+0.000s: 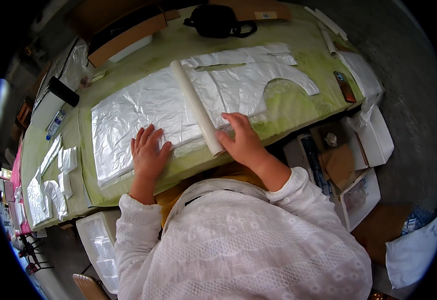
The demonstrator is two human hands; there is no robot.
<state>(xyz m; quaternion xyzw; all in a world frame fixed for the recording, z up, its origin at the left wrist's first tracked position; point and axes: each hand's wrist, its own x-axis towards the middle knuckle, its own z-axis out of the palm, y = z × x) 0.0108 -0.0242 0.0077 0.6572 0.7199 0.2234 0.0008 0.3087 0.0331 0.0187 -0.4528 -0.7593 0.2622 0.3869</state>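
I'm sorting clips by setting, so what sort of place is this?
Probably a small workshop or packing area, though I can't be sure: a large plastic bag lies flat on a long green-covered table, a pale roll rests across it, and a cardboard box sits behind.

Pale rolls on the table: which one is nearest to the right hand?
The roll lying across the white plastic sheet, beside the right hand; the other rolls lie at the far right.

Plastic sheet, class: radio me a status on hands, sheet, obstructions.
Left hand open on plastic sheet. Right hand open at near end of white tube. Sheet spread out, wrinkled. Tube lies across it.
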